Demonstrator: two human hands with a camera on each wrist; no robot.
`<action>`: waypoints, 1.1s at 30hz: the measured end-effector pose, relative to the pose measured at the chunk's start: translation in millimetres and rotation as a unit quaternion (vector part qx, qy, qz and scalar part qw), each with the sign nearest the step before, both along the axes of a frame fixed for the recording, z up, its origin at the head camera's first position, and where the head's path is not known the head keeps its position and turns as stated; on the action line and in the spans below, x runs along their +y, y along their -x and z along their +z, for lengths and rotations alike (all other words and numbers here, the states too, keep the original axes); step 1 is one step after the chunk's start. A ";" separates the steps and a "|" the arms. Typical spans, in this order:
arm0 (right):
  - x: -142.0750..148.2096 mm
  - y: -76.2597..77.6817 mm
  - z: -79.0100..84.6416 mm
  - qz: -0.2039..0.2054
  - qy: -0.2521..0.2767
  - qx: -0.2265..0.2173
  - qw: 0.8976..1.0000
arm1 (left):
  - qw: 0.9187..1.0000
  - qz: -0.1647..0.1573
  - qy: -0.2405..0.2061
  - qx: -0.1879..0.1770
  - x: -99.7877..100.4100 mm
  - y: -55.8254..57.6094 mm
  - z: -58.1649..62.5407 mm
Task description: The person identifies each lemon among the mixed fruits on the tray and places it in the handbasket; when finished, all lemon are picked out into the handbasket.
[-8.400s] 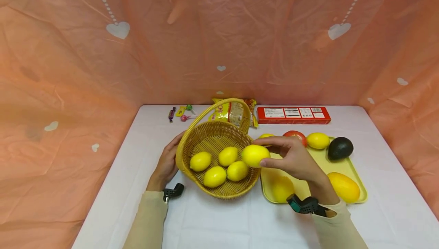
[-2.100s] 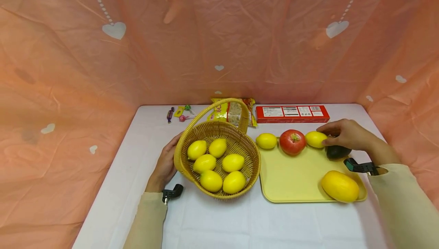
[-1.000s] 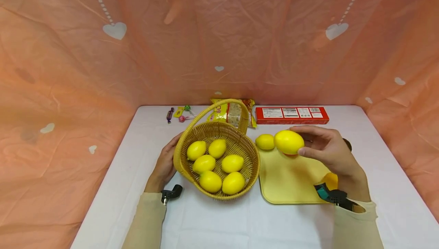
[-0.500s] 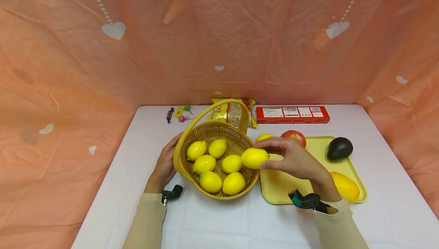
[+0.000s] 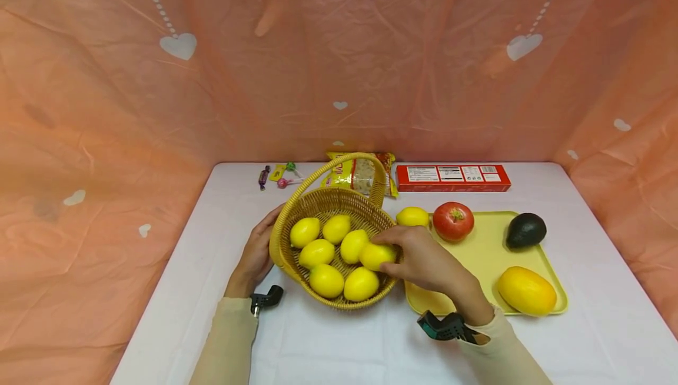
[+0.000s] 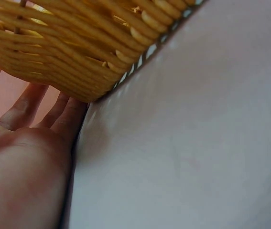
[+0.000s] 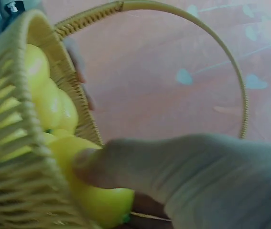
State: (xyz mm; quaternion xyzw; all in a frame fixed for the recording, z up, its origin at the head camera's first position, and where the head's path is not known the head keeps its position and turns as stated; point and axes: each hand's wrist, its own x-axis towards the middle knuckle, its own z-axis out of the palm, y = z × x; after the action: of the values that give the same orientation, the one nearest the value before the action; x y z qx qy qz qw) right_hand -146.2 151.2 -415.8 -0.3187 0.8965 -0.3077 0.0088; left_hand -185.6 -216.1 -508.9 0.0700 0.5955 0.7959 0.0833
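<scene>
In the head view, my right hand (image 5: 425, 258) pinches a lemon (image 5: 376, 255) between thumb and fingers, low inside the right side of the wicker basket (image 5: 339, 198). Several other lemons (image 5: 326, 281) lie in the basket, close beside the held one. The right wrist view shows the thumb pressed on the held lemon (image 7: 99, 200), partly behind the basket's rim. My left hand (image 5: 258, 249) rests against the basket's left outer side. In the left wrist view its fingers (image 6: 25, 104) reach out, touching the wicker wall; their tips are hidden.
Right of the basket lies a yellow tray (image 5: 477, 255) with a red tomato-like fruit (image 5: 453, 221), an avocado (image 5: 526, 231) and a mango (image 5: 527, 291). One lemon (image 5: 412, 216) sits at its back left corner. Behind are a snack bag (image 5: 362, 174), red box (image 5: 452, 178) and sweets (image 5: 264, 178).
My right hand took the lemon from the tray's back edge, carried it left and lowered it into the basket. Earlier, another lemon went in likewise. My left hand stays put.
</scene>
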 end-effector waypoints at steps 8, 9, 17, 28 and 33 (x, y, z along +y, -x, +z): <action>-9.2 2.8 -7.5 -0.011 0.052 -0.019 0.998 | 1.000 -0.003 -0.001 0.000 0.6 1.1 0.8; -6.0 3.9 -6.7 -0.015 0.066 -0.024 0.997 | 1.000 -0.005 -0.001 0.002 0.7 1.5 1.0; 51.2 25.6 -9.3 -0.028 0.295 -0.127 0.947 | 1.000 -0.008 -0.001 0.005 1.6 2.7 2.9; 74.0 43.2 -33.1 -0.056 0.382 -0.158 0.909 | 1.000 -0.008 -0.005 0.004 -2.4 2.2 -1.9; 61.6 45.7 -42.4 -0.100 0.362 -0.179 0.909 | 1.000 -0.010 -0.006 -0.001 -2.0 1.8 -1.8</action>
State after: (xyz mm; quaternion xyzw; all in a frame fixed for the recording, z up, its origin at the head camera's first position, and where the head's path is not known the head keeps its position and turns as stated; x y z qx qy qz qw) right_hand -191.9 212.8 -458.1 -0.1486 0.7341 -0.6622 0.0229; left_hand -187.4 -218.1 -510.7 0.0751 0.5896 0.7990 0.0914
